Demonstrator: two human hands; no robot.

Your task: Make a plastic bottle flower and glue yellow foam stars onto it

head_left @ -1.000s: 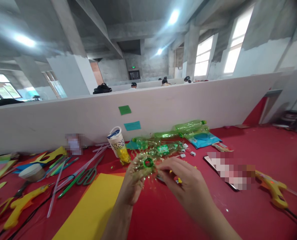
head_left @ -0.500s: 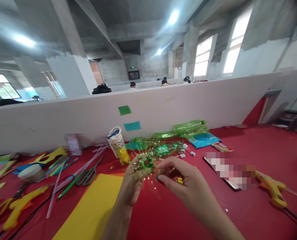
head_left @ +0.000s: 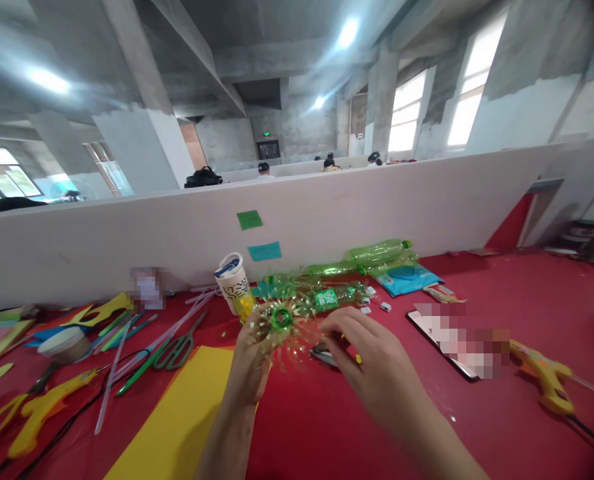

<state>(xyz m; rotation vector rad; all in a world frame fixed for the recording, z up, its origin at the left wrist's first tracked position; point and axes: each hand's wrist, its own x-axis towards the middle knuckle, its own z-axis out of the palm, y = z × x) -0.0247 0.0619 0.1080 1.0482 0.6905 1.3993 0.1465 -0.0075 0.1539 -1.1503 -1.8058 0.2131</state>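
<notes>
My left hand (head_left: 251, 347) holds the cut top of a green plastic bottle (head_left: 281, 319), its round neck facing me. Thin clear-green strips fan out from the neck on all sides. At the right edge of the fan, my right hand (head_left: 364, 347) has thumb and forefinger pinched at the end of one strip. Below those fingertips lies a dark metal tool (head_left: 324, 355), partly hidden by the hand. Behind the fan are a labelled green bottle (head_left: 334, 298) on its side and a white patterned cup (head_left: 233, 283).
Yellow paper sheets (head_left: 171, 413) lie left of my forearm, beside green-handled scissors (head_left: 181, 350). Glue guns sit far left (head_left: 47, 407) and right (head_left: 544, 377). A phone (head_left: 441, 343) is on the right. A white partition (head_left: 327, 213) closes off the back of the red table.
My left hand has shifted slightly left with the cut bottle top, turning its fan of strips. My right hand has moved a little right, and the dark tool beneath it shows more.
</notes>
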